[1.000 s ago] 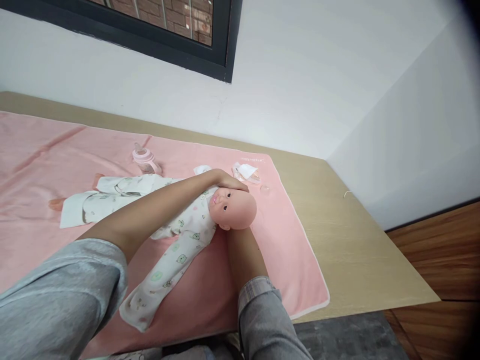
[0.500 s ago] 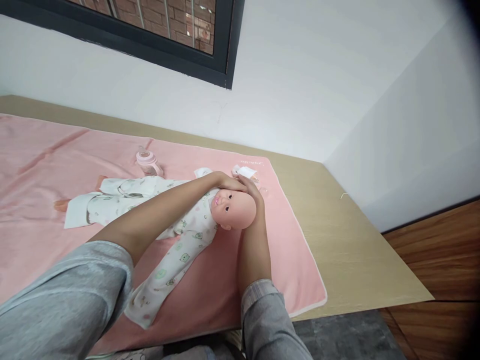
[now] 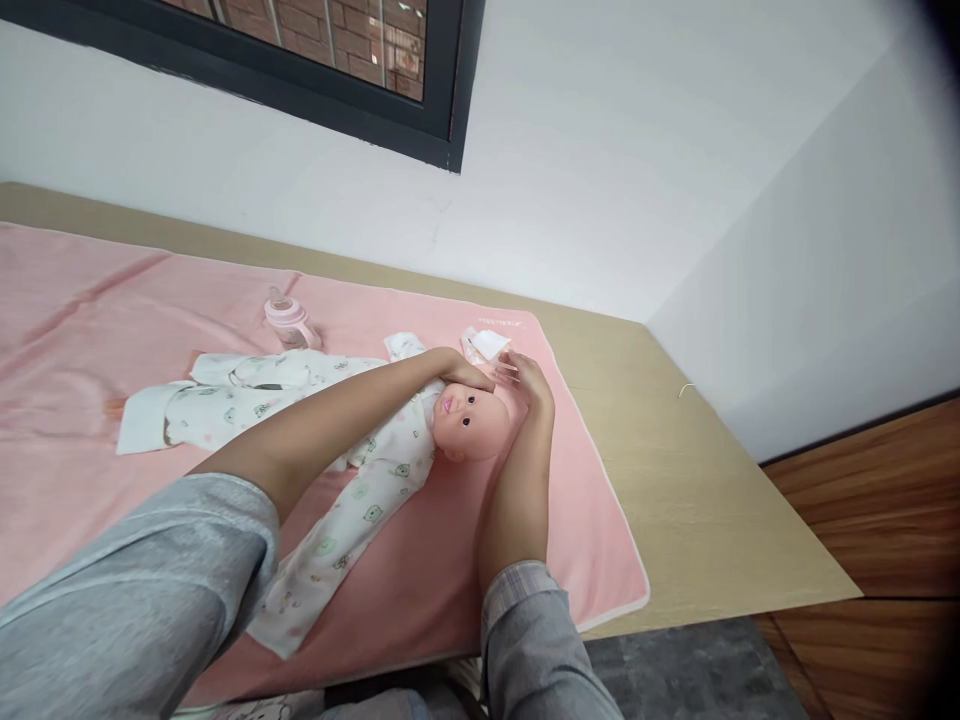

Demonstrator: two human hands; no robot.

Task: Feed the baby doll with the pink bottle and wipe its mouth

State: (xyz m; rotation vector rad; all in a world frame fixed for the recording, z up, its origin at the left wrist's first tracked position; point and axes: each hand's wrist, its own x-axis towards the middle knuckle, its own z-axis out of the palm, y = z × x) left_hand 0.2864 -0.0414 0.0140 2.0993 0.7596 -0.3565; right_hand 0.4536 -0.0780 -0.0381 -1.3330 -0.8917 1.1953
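Note:
A bald baby doll in white printed clothes lies on its back on a pink blanket. Across its body reaches my left arm, and my left hand rests with fingers extended along the far side of the doll's head; its fingertips are partly hidden. Beyond the crown of the head, my right hand is raised a little with its fingers apart and nothing in them. Just past both hands lies a small white-and-pink item, whose kind I cannot make out.
A pink baby bottle with a handle stands on the blanket beyond the doll's legs. The wooden tabletop extends right of the blanket. Behind it rise a white wall and a dark window frame. Wooden panelling is at the right.
My right hand has come away from the doll's head, moving slightly right with its fingers spreading. My left hand stays by the head, which has turned slightly.

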